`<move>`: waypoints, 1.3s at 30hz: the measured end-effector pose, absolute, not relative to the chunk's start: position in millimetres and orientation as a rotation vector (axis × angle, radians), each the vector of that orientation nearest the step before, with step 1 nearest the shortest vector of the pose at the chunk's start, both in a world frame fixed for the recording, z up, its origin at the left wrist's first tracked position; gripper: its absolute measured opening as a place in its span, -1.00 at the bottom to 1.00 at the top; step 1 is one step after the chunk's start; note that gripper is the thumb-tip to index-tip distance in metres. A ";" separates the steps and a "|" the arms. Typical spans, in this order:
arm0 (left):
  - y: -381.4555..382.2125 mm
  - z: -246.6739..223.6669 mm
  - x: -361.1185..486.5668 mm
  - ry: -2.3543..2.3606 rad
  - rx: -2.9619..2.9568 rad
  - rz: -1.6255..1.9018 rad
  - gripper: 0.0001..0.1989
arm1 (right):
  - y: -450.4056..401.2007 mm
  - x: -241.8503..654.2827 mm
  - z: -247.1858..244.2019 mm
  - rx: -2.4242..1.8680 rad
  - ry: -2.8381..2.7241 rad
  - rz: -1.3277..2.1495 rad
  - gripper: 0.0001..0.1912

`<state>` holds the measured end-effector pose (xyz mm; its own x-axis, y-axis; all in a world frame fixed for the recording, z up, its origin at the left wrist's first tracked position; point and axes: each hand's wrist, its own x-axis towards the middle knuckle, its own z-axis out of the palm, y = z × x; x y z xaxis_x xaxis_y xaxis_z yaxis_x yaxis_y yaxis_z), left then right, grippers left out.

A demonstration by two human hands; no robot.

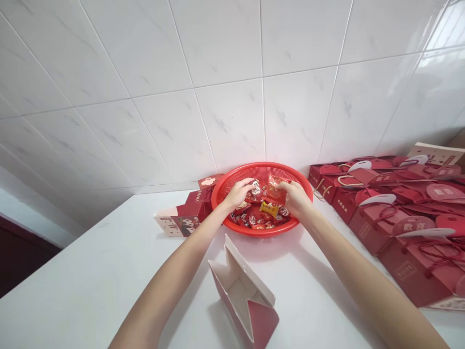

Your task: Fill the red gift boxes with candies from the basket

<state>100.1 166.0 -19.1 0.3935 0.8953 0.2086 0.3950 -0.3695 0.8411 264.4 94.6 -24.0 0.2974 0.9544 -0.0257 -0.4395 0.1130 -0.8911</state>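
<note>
A red plastic basket (262, 232) with a perforated wall stands near the tiled wall and holds several wrapped candies (250, 218), one of them yellow (269, 208). Over its left half, my left hand (238, 194) pinches a red-and-white wrapped candy (256, 189). My right hand (294, 196) grips a clear-and-red candy packet (274, 188) above the basket's right half. Between my forearms an open red paper box (247, 291) rests on the white tabletop, its pale inside showing. No candy can be made out in the box.
Rows of closed dark-red gift boxes (395, 213) with rope handles fill the right side. Left of the basket lie folded red-and-white boxes (187, 218). A white tiled wall (232, 121) rises behind the white table (109, 261).
</note>
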 end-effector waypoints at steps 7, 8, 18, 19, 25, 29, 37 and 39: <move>169.2 -19.0 98.2 1.123 1.835 0.904 -0.62 | 92.1 264.6 -22.2 -0.932 -0.696 1.159 -0.81; 169.0 -18.7 98.0 1.112 1.834 0.899 -0.62 | 91.7 264.4 -21.7 -0.939 -0.699 1.163 -0.81; 160.4 -13.4 97.4 0.937 1.448 0.883 -0.63 | 86.4 262.1 -21.5 -0.913 -0.794 1.236 -0.80; 159.2 -12.1 96.8 0.949 1.429 0.858 -0.64 | 86.1 262.4 -21.8 -0.927 -0.782 1.237 -0.80; 146.4 -3.7 89.2 0.957 1.440 0.869 -0.51 | 86.6 266.7 -20.7 -0.900 -0.781 1.254 -0.79; 134.3 -6.3 84.9 0.922 1.377 1.039 -0.48 | 86.0 268.2 -19.2 -0.862 -0.808 1.317 -0.78; 101.1 -1.7 85.9 0.707 1.183 1.420 -0.59 | 67.3 256.2 2.3 -0.743 -0.964 1.381 -0.70; 92.4 5.0 84.9 0.611 1.157 1.450 -0.58 | 59.8 252.2 9.5 -0.712 -0.993 1.368 -0.70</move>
<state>84.9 92.4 5.0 0.1086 0.9433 0.3135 -0.4342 -0.2387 0.8686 252.2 59.8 9.5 -0.0705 0.9849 0.1580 -0.4554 0.1092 -0.8836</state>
